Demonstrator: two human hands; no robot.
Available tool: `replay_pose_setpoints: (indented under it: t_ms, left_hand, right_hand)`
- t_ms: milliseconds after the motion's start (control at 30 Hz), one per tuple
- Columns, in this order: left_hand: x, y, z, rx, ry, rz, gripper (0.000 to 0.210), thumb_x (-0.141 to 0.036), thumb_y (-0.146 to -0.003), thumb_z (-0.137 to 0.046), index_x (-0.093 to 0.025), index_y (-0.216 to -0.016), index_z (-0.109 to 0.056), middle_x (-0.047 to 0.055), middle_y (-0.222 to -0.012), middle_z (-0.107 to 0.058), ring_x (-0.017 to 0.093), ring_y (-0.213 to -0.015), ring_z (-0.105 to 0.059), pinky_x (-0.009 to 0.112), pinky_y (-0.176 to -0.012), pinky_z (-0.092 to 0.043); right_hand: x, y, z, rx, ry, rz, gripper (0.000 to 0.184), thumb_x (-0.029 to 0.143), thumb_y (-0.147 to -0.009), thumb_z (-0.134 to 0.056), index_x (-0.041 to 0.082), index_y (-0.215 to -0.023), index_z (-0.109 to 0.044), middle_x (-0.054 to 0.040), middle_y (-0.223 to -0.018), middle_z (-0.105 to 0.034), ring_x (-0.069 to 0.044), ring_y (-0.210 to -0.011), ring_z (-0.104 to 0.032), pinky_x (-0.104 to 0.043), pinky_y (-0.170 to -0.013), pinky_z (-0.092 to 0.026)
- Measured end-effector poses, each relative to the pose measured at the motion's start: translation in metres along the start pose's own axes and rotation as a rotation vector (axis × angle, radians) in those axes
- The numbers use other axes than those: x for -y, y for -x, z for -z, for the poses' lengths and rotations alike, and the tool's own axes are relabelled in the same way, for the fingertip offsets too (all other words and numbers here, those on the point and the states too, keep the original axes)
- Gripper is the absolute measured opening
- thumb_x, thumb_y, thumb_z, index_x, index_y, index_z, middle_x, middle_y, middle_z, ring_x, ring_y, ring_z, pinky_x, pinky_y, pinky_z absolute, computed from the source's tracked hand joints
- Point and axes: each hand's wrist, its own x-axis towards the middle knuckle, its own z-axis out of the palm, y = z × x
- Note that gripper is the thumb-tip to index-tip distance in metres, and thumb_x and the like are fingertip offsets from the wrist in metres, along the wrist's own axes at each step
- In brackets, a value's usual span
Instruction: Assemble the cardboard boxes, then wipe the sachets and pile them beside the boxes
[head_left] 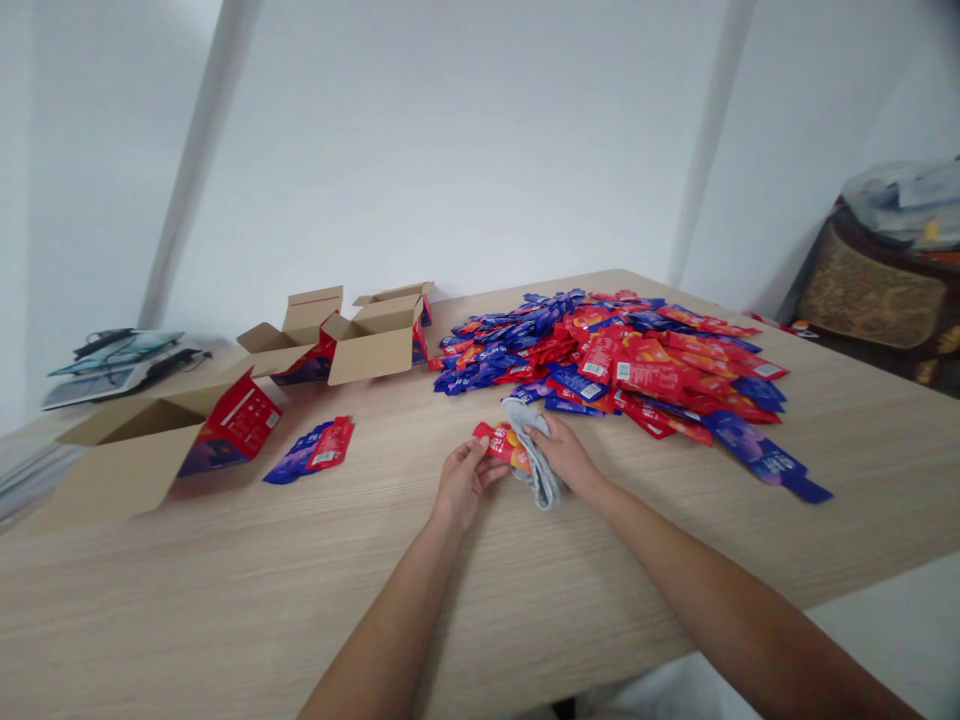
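Between my hands is a red and orange packet (500,446) with white print. My left hand (463,480) pinches its left end with thumb and fingers. A grey cloth (541,478) is bunched in my right hand (566,452) and lies against the packet's right part, hiding that end. Just beyond my hands spreads a large heap of red and blue packets (607,355). To the left, a few red and blue packets (315,450) overlap in a small row on the table.
Open cardboard boxes, a near one (150,450), a middle one (300,330) and a far one (379,345), stand at the left of the wooden table (300,590). Papers and cords (112,365) lie behind. A patterned chair (870,280) holding bags stands at the right.
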Motion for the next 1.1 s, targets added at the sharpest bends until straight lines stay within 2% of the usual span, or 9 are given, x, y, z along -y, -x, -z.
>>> replay_pose_setpoints:
  t_ms: [100,300,467,533,600,733,867,1000,1100]
  left_hand:
    - [0.008,0.006,-0.009,0.087,0.040,0.041,0.021,-0.024,-0.074,-0.068,-0.011,-0.090,-0.061,0.010,-0.086,-0.070,0.016,-0.075,-0.067,0.028,-0.070,-0.055]
    - [0.011,0.006,-0.008,0.038,0.182,0.076,0.005,-0.010,-0.077,-0.059,-0.011,-0.081,-0.061,0.007,-0.075,-0.068,0.012,-0.062,-0.064,0.024,-0.061,-0.054]
    - [0.010,0.002,-0.006,-0.053,0.342,0.192,0.012,-0.011,-0.082,-0.049,-0.011,-0.082,-0.061,0.006,-0.073,-0.067,0.012,-0.061,-0.063,0.024,-0.062,-0.054]
    - [0.010,0.002,-0.005,-0.060,0.399,0.235,0.016,-0.021,-0.085,-0.048,-0.012,-0.084,-0.062,0.006,-0.073,-0.067,0.014,-0.064,-0.064,0.027,-0.066,-0.055]
    - [0.011,0.004,-0.003,-0.016,0.426,0.245,0.025,-0.033,-0.086,-0.046,-0.014,-0.086,-0.064,0.008,-0.080,-0.068,0.018,-0.075,-0.066,0.031,-0.074,-0.055]
    - [0.014,0.010,-0.003,0.045,0.412,0.196,0.027,-0.036,-0.085,-0.045,-0.023,-0.094,-0.066,0.008,-0.103,-0.067,0.020,-0.103,-0.061,0.029,-0.087,-0.049]
    - [0.014,0.013,-0.008,0.082,0.433,0.226,0.028,-0.035,-0.084,-0.050,-0.018,-0.100,-0.064,0.007,-0.098,-0.069,0.018,-0.097,-0.063,0.029,-0.089,-0.048]
    - [0.013,0.017,-0.015,0.115,0.419,0.362,0.017,-0.026,-0.081,-0.057,-0.011,-0.089,-0.063,0.005,-0.079,-0.070,0.013,-0.070,-0.066,0.026,-0.078,-0.051]
    - [0.008,0.019,-0.019,0.145,0.325,0.383,0.021,-0.025,-0.081,-0.058,-0.008,-0.093,-0.062,0.008,-0.083,-0.070,0.015,-0.072,-0.067,0.027,-0.078,-0.052]
  right_hand:
    - [0.002,0.001,0.001,-0.060,0.071,0.035,0.028,0.044,-0.083,-0.048,0.018,-0.080,-0.057,-0.0010,-0.073,-0.061,-0.017,-0.070,-0.054,-0.026,-0.064,-0.039]
    - [0.019,0.016,-0.006,0.092,-0.164,0.037,0.044,0.055,-0.085,-0.040,0.017,-0.069,-0.055,0.0027,-0.057,-0.051,-0.013,-0.055,-0.045,-0.023,-0.052,-0.034]
    - [0.024,0.024,-0.006,-0.011,-0.225,0.027,0.047,0.054,-0.089,-0.033,0.016,-0.079,-0.059,-0.0012,-0.067,-0.060,-0.016,-0.064,-0.054,-0.026,-0.062,-0.042]
    - [0.028,0.030,-0.011,0.009,-0.128,0.167,0.043,0.047,-0.091,-0.033,0.015,-0.095,-0.061,-0.0057,-0.085,-0.066,-0.019,-0.080,-0.058,-0.029,-0.074,-0.045]
    - [0.033,0.038,-0.019,0.191,0.024,0.411,0.039,0.041,-0.091,-0.038,0.014,-0.110,-0.058,-0.0106,-0.108,-0.064,-0.022,-0.102,-0.056,-0.034,-0.090,-0.041]
    - [0.039,0.047,-0.034,0.493,0.351,0.733,0.050,0.033,-0.088,-0.045,0.014,-0.134,-0.040,-0.0115,-0.142,-0.039,-0.022,-0.134,-0.028,-0.041,-0.111,-0.017]
    - [0.026,0.033,-0.033,0.298,0.535,0.576,0.049,0.025,-0.089,-0.040,0.013,-0.137,-0.037,-0.0123,-0.142,-0.039,-0.022,-0.136,-0.023,-0.046,-0.111,-0.011]
    - [0.003,0.008,-0.016,0.179,0.491,0.297,0.034,0.024,-0.088,-0.040,0.011,-0.116,-0.056,-0.0163,-0.120,-0.059,-0.025,-0.118,-0.048,-0.042,-0.100,-0.032]
    - [-0.009,-0.005,0.000,0.070,0.187,0.060,0.029,0.032,-0.087,-0.042,0.016,-0.097,-0.063,-0.0114,-0.099,-0.067,-0.024,-0.097,-0.060,-0.037,-0.088,-0.042]
